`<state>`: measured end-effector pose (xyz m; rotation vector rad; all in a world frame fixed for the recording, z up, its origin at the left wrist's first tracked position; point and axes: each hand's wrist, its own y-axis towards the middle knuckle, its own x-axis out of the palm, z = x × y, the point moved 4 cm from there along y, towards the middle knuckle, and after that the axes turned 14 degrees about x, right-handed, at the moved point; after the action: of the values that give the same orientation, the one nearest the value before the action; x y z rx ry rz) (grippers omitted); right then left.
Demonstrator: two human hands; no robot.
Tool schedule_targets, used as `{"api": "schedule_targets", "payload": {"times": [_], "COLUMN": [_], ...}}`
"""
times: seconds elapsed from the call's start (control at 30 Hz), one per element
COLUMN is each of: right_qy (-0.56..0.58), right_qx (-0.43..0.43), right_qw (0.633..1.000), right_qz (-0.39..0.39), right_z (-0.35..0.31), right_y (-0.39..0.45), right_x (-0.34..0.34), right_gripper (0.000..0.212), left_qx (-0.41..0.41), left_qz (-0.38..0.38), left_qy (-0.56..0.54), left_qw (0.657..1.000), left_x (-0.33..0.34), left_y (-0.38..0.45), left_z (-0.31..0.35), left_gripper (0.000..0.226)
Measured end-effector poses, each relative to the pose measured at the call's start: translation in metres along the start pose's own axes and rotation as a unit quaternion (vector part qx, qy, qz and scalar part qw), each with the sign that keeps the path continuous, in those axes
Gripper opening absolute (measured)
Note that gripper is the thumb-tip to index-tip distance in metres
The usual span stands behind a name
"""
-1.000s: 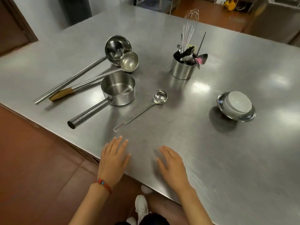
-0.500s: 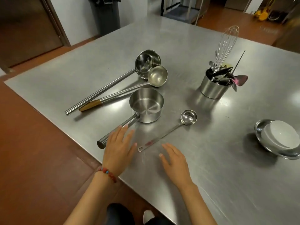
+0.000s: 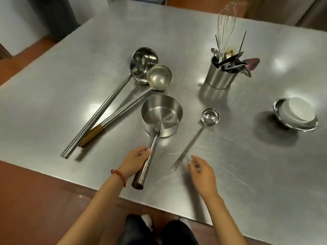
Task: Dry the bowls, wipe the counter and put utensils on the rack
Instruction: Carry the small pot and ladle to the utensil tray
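Observation:
A steel saucepan (image 3: 161, 114) rests on the steel counter (image 3: 247, 165), its long handle pointing at me. My left hand (image 3: 135, 160) is closed around that handle. A small ladle (image 3: 210, 117) lies to the right, its thin handle ending near my right hand (image 3: 201, 171), which hovers open just right of the handle tip without touching it. Two big ladles lie at the left: a large steel ladle (image 3: 143, 65) and a wooden-handled ladle (image 3: 159, 76). A white bowl (image 3: 300, 110) sits inside a steel bowl (image 3: 299, 125) at the right.
A steel utensil holder (image 3: 219, 76) with a whisk (image 3: 226, 20), spoons and spatulas stands at the back right. The counter's near edge runs diagonally just behind my wrists. Brown floor lies below, and a dark bin stands at the back left.
My left hand went forward and closed on the saucepan handle. My right hand moved up beside the small ladle's handle tip. The view shifted closer over the counter.

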<state>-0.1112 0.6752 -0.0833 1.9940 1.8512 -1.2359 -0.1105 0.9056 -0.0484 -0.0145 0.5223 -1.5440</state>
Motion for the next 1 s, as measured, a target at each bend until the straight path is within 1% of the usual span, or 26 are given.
{"api": "schedule_targets", "payload": {"times": [0.03, 0.1, 0.17, 0.23, 0.3, 0.37, 0.5, 0.57, 0.7, 0.87, 0.93, 1.0], "right_qy": [0.013, 0.025, 0.034, 0.032, 0.028, 0.037, 0.036, 0.019, -0.014, -0.001, -0.001, 0.015], "right_qx": [0.027, 0.061, 0.091, 0.123, 0.158, 0.184, 0.203, 0.206, 0.22, 0.242, 0.247, 0.228], "right_qw": [0.999, 0.997, 0.994, 0.99, 0.984, 0.978, 0.97, 0.97, 0.97, 0.968, 0.969, 0.974], "right_qz": [0.013, 0.036, 0.049, 0.063, 0.079, 0.095, 0.128, 0.129, 0.103, 0.063, 0.026, -0.006], "right_z": [0.0, -0.001, -0.005, -0.009, -0.012, -0.015, -0.024, -0.027, -0.029, -0.021, -0.015, -0.009], "right_y": [0.0, 0.001, 0.005, 0.012, 0.02, 0.03, 0.05, 0.06, 0.073, 0.072, 0.067, 0.06], "right_x": [0.004, 0.011, 0.02, 0.029, 0.037, 0.04, 0.034, 0.031, 0.03, 0.02, 0.015, 0.01], "right_gripper": [0.033, 0.029, 0.024, 0.031, 0.036, 0.035, 0.034, 0.032, 0.023, 0.015, 0.019, 0.026], "left_qx": [-0.023, -0.078, -0.111, -0.117, -0.118, -0.119, -0.119, -0.114, -0.109, -0.105, -0.102, -0.099], "left_qz": [-0.009, -0.018, -0.019, -0.018, -0.013, -0.006, -0.009, -0.009, -0.002, 0.0, -0.002, -0.002], "left_qy": [-0.077, -0.218, -0.278, -0.303, -0.31, -0.308, -0.302, -0.303, -0.308, -0.304, -0.299, -0.297], "left_qw": [0.997, 0.973, 0.954, 0.946, 0.943, 0.944, 0.946, 0.946, 0.945, 0.947, 0.949, 0.95], "left_x": [0.003, 0.011, 0.015, 0.017, 0.018, 0.019, 0.016, 0.016, 0.016, 0.018, 0.018, 0.02], "left_y": [0.001, 0.003, 0.006, 0.008, 0.009, 0.009, 0.014, 0.016, 0.017, 0.018, 0.018, 0.018], "left_z": [-0.003, -0.01, -0.015, -0.017, -0.02, -0.023, -0.03, -0.032, -0.035, -0.035, -0.036, -0.037], "left_gripper": [0.02, 0.019, 0.023, 0.026, 0.027, 0.027, 0.029, 0.029, 0.025, 0.025, 0.027, 0.029]}}
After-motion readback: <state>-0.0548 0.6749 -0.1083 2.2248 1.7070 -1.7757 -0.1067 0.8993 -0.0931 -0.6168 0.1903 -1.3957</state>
